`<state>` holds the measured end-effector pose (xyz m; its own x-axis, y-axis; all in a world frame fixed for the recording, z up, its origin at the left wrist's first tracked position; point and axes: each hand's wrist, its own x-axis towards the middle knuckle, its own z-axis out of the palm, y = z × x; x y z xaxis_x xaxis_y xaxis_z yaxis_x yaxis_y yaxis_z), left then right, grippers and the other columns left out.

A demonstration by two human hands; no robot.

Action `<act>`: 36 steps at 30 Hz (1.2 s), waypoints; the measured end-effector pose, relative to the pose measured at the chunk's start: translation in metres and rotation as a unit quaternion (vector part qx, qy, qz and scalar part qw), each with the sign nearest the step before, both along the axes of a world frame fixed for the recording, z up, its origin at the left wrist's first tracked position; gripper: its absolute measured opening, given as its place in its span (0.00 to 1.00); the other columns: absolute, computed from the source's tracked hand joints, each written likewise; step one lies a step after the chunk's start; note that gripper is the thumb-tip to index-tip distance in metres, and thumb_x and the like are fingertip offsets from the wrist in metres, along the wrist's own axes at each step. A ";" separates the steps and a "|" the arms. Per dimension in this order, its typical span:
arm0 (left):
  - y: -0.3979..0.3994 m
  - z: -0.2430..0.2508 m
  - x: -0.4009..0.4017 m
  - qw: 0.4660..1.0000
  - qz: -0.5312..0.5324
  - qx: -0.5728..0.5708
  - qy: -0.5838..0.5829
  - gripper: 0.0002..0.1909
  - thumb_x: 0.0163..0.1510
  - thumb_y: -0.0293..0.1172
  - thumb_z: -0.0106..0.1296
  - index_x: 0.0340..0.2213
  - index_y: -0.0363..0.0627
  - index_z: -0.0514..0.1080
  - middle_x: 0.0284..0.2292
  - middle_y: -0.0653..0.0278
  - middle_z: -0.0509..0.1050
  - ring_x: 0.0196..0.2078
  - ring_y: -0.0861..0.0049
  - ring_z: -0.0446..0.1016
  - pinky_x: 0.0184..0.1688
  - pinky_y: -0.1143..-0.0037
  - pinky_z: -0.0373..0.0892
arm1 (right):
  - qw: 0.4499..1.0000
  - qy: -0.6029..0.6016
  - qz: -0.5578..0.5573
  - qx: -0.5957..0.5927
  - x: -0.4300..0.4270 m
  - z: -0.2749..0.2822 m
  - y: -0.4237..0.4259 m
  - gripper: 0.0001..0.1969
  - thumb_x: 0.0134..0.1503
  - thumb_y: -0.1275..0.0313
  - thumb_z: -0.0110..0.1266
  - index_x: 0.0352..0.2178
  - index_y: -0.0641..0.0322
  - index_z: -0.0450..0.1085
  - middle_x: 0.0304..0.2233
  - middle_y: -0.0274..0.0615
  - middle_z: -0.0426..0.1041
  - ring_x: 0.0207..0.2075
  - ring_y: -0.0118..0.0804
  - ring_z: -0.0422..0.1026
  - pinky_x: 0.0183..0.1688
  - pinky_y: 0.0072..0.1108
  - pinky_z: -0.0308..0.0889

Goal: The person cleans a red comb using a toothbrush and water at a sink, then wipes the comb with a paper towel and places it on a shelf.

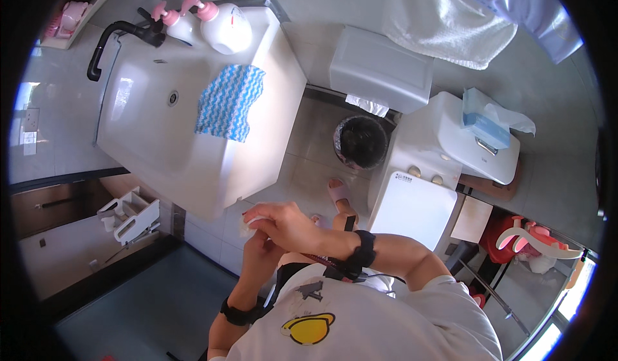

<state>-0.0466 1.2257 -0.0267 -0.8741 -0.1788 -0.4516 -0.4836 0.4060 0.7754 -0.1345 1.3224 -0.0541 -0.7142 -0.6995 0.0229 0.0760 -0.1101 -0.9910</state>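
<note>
My right hand [289,225] has its thumb and fingers closed on a small white thing [247,226], whose kind I cannot tell. Just below it, my left hand [260,257] is raised against the right one, its fingertips largely hidden, so its hold is unclear. Black bands circle both wrists. Ahead, a blue and white wavy-patterned cloth [231,102] drapes over the near rim of a white washbasin [256,153]. Two white pump bottles with pink tops, one larger [227,30] and one smaller [181,28], stand on the basin's corner beside a black faucet [128,30].
A lined waste bin [361,142] stands on the floor between basin and toilet [415,206], whose lid is down. A blue tissue pack [485,124] lies on the toilet tank. A grey-white box [381,68] and a white towel [449,27] are on the wall side. A white caddy [133,213] sits left.
</note>
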 end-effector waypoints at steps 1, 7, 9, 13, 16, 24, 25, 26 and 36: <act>-0.001 0.003 -0.001 0.995 0.058 0.073 -0.023 0.11 0.44 0.24 0.50 0.31 0.35 0.65 0.27 0.62 0.71 0.28 0.80 0.71 0.30 0.82 0.66 | 1.000 0.001 0.003 -0.003 -0.004 0.003 -0.003 0.09 0.46 0.77 0.50 0.32 0.64 0.67 0.31 0.48 0.70 0.32 0.36 0.71 0.32 0.17 0.65; -0.023 0.032 0.001 0.945 0.173 0.274 0.045 0.08 0.47 0.23 0.49 0.31 0.35 0.65 0.27 0.63 0.70 0.29 0.81 0.71 0.32 0.83 0.68 | 0.974 -0.177 -0.073 -0.121 -0.017 0.020 -0.037 0.04 0.52 0.77 0.43 0.31 0.63 0.63 0.25 0.32 0.66 0.27 0.23 0.67 0.30 0.17 0.64; -0.035 0.036 0.010 0.960 0.181 0.207 0.053 0.10 0.46 0.24 0.50 0.32 0.35 0.66 0.26 0.64 0.70 0.29 0.81 0.71 0.32 0.83 0.67 | 0.886 -0.372 -0.089 -0.264 -0.037 0.024 -0.046 0.05 0.54 0.77 0.40 0.33 0.60 0.61 0.31 0.35 0.65 0.32 0.27 0.66 0.38 0.23 0.65; -0.069 0.042 0.031 0.948 0.219 0.221 0.071 0.10 0.47 0.23 0.49 0.34 0.36 0.65 0.29 0.65 0.71 0.31 0.82 0.70 0.35 0.82 0.68 | 0.947 -0.242 0.087 -0.191 -0.040 0.046 -0.087 0.07 0.52 0.74 0.46 0.34 0.59 0.63 0.39 0.37 0.66 0.40 0.28 0.65 0.42 0.21 0.62; -0.106 0.059 0.057 0.970 0.205 0.107 0.069 0.09 0.47 0.25 0.49 0.32 0.35 0.65 0.27 0.64 0.71 0.29 0.83 0.70 0.33 0.84 0.67 | 0.957 -0.044 0.265 -0.108 0.003 0.060 -0.148 0.07 0.51 0.73 0.48 0.34 0.60 0.63 0.38 0.38 0.67 0.38 0.28 0.66 0.41 0.19 0.63; -0.248 0.061 0.182 0.886 0.363 0.126 0.260 0.09 0.48 0.27 0.49 0.32 0.34 0.66 0.26 0.65 0.71 0.29 0.83 0.71 0.34 0.81 0.69 | 0.921 -0.236 0.282 -0.130 0.100 0.092 -0.336 0.06 0.49 0.74 0.49 0.31 0.60 0.63 0.35 0.43 0.68 0.37 0.34 0.68 0.40 0.21 0.64; -0.264 0.064 0.197 0.882 0.374 0.123 0.258 0.09 0.48 0.27 0.49 0.32 0.34 0.66 0.26 0.65 0.71 0.29 0.83 0.71 0.34 0.81 0.69 | 0.930 -0.198 0.290 -0.106 0.114 0.094 -0.350 0.07 0.49 0.73 0.50 0.31 0.60 0.63 0.36 0.43 0.68 0.37 0.35 0.68 0.40 0.21 0.64; -0.281 0.065 0.210 0.879 0.384 0.119 0.255 0.09 0.48 0.27 0.49 0.32 0.34 0.66 0.26 0.65 0.71 0.30 0.83 0.71 0.34 0.81 0.69 | 0.913 -0.044 0.390 -0.111 0.128 0.084 -0.370 0.06 0.49 0.73 0.49 0.30 0.61 0.65 0.35 0.41 0.68 0.35 0.32 0.69 0.38 0.19 0.65; -0.430 0.067 0.324 0.794 0.475 0.176 0.337 0.10 0.47 0.26 0.50 0.33 0.35 0.67 0.27 0.65 0.70 0.29 0.81 0.70 0.34 0.79 0.70 | 0.919 -0.209 0.305 -0.140 0.239 0.100 -0.557 0.08 0.53 0.71 0.46 0.33 0.62 0.62 0.32 0.40 0.68 0.33 0.29 0.69 0.35 0.19 0.66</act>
<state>0.2773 0.7958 0.0406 -0.4849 -0.8680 -0.1068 0.1302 -0.1924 0.9727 0.1046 0.7652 0.0459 -0.1783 -0.9811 0.0755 0.5747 -0.1662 -0.8013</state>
